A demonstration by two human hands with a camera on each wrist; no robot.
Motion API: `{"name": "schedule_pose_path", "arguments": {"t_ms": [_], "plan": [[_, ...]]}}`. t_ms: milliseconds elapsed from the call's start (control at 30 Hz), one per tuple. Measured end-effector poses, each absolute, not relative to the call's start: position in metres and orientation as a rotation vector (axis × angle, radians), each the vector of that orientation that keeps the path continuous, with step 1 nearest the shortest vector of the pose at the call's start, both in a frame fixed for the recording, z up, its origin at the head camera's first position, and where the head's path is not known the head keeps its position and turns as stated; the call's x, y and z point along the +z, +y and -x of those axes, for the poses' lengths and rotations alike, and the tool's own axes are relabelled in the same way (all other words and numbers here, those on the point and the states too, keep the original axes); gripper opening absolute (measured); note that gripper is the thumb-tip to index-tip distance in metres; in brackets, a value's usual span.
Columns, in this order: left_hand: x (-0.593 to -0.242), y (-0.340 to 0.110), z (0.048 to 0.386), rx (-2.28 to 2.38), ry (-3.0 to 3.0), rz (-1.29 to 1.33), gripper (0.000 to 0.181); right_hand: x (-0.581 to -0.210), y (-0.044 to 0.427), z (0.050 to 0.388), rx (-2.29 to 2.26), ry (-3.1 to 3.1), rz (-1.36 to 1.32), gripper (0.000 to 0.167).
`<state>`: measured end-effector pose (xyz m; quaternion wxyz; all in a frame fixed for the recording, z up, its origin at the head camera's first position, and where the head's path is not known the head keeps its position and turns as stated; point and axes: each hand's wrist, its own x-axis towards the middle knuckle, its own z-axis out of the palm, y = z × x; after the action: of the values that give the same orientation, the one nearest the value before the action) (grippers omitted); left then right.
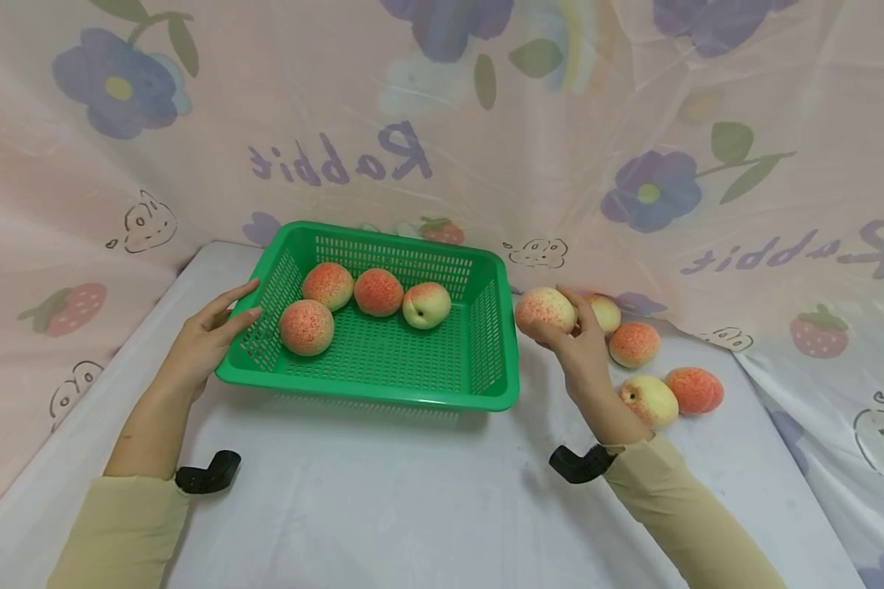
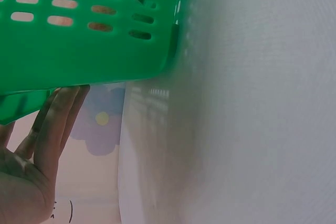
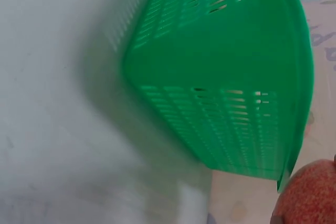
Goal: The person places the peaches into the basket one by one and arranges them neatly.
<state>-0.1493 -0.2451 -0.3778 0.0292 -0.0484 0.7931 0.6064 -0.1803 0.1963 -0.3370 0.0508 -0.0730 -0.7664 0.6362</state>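
A green plastic basket [image 1: 368, 397] with slotted walls stands on the white-covered table, with several peaches inside, such as a red one [image 1: 379, 292] and a yellow one [image 1: 426, 305]. At its left rim is my left hand [image 1: 200, 339], thumb and fingers holding the edge; the left wrist view shows fingers [image 2: 55, 124] reaching up beneath the rim. My right hand [image 1: 585, 348] grips a pale, red-speckled peach [image 1: 546, 311] just outside the basket's right wall. In the right wrist view that peach [image 3: 310, 195] appears at the lower right corner, beside the rim.
Several more peaches lie on the table around my right forearm, among them an orange-red one [image 1: 634, 343], a yellow one [image 1: 649, 402] and a red one [image 1: 695, 390]. A patterned cloth [image 1: 486, 188] hangs behind the table. Each wrist carries a black mount [image 1: 209, 473].
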Motion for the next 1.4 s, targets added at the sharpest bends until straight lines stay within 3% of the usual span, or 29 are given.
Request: {"name": "schedule_pose_path", "arguments": {"t_ms": [1400], "plan": [[-0.380, -0.245, 0.150, 1.877, 2.451, 0.168, 0.060, -0.301, 0.116, 0.199, 1.944, -2.406, -0.157, 0.065]]}}
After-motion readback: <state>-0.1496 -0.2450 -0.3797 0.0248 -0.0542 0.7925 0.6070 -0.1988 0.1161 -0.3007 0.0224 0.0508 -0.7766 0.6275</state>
